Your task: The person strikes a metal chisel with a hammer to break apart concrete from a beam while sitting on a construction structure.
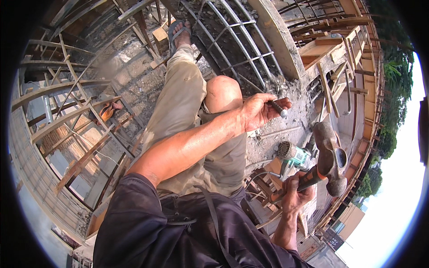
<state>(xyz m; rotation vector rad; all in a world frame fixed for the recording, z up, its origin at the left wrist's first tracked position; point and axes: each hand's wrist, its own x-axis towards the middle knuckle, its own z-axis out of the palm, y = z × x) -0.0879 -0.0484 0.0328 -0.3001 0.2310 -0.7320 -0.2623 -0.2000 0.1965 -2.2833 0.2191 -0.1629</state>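
Observation:
My left hand [261, 111] is closed around a short dark, ribbed steel bar [278, 107], whose rounded, shiny end sticks out past my fingers. Below and to the right, my right hand [296, 196] grips a hammer by its orange and black handle. The hammer's worn steel head [330, 158] is raised, well apart from the bar. Beyond the left hand lies rough, broken concrete [292, 105] with grit on it. Where the bar's other end goes, hidden behind my fingers, I cannot tell.
A green power tool [292, 154] with a cable lies between the hands, near the hammer. Steel reinforcing bars [241, 35] run beside a concrete-coloured beam edge [279, 38]. Wooden scaffolding [67, 129] drops away at left; timber formwork [324, 49] stands at right. My sandalled foot [181, 35] is ahead.

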